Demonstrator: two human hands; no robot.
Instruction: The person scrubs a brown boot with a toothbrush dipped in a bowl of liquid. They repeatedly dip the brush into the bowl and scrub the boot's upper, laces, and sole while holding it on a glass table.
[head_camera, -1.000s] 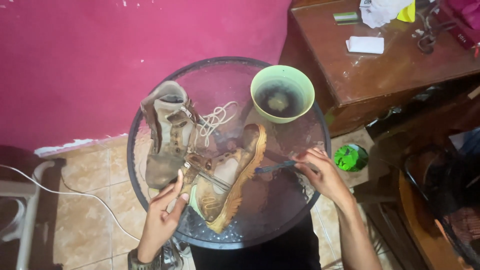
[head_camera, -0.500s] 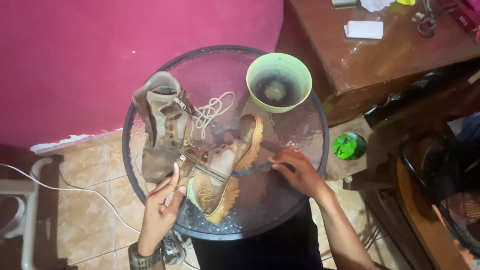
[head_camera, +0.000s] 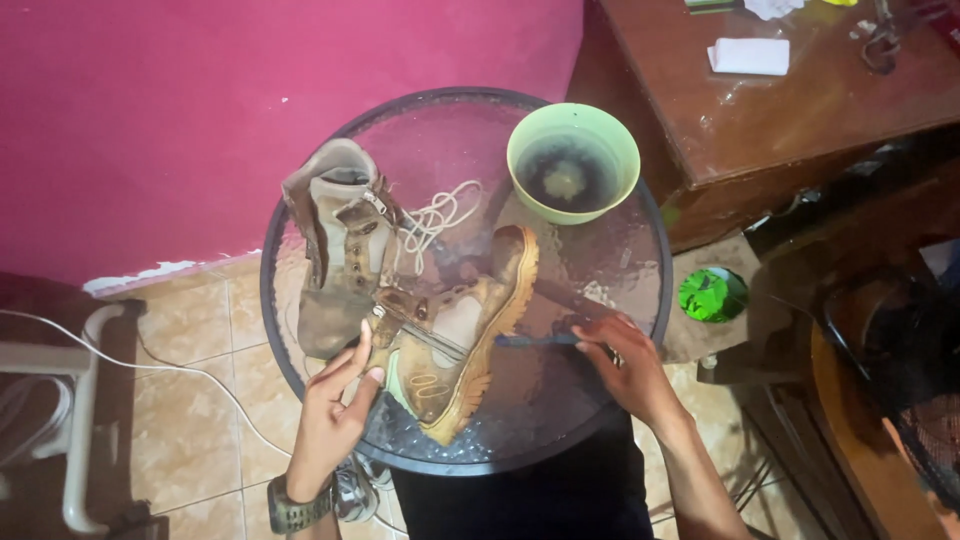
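Two worn brown boots lie on a round glass table (head_camera: 610, 260). One boot (head_camera: 465, 330) rests on its side with its tan sole facing right; my left hand (head_camera: 335, 415) grips its upper near the ankle. The other boot (head_camera: 335, 255) stands behind it, with loose white laces (head_camera: 435, 215) beside it. My right hand (head_camera: 625, 365) pinches a thin dark brush-like tool (head_camera: 535, 340) whose tip touches the sole's edge. A green bowl (head_camera: 573, 160) of dark water sits at the table's back.
A brown wooden desk (head_camera: 800, 110) with a white packet (head_camera: 750, 55) stands to the right. A green round object (head_camera: 712, 295) lies below the table's right edge. A pink wall is behind, a white cable (head_camera: 150, 365) crosses the tiled floor at left.
The view has shifted slightly. My right hand has drawn the tool's tip in against the sole's edge. My left hand keeps its hold on the boot.
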